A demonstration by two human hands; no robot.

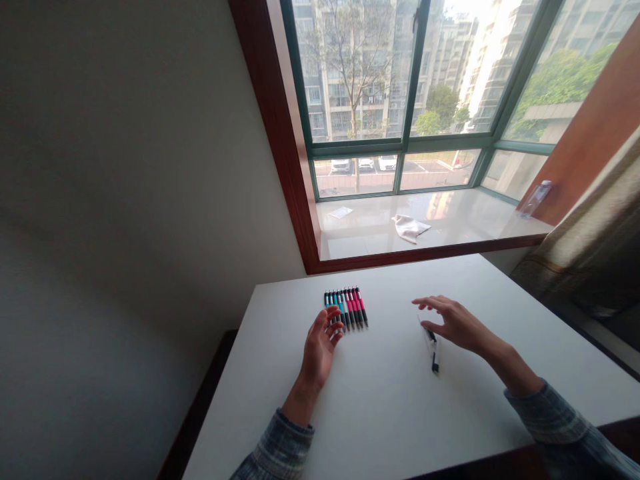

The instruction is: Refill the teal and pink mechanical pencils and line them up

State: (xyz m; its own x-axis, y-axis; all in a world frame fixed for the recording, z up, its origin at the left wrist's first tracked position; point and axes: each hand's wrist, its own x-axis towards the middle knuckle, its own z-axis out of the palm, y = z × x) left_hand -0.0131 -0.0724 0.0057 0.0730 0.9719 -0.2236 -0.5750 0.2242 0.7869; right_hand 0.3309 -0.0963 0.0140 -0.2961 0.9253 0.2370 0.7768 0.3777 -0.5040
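Observation:
Several pens (356, 308) lie side by side in a row on the white table (380, 400), teal ones at the left, a white one between, and pink ones at the right, all with dark grips. My left hand (320, 343) is at the row's near left side, its fingers curled loosely apart and covering part of the teal pens. It holds nothing that I can see. Over to the right, my right hand (453, 323) hovers with fingers spread above a couple of clear pens with black parts (435, 360), whose far ends it partly hides.
Behind the table is a windowsill (360, 237) with a crumpled white cloth (410, 228), a piece of paper (341, 213) and a clear plastic bottle (536, 199). A grey wall (150, 200) borders the left side, and a curtain (575, 227) hangs at the right.

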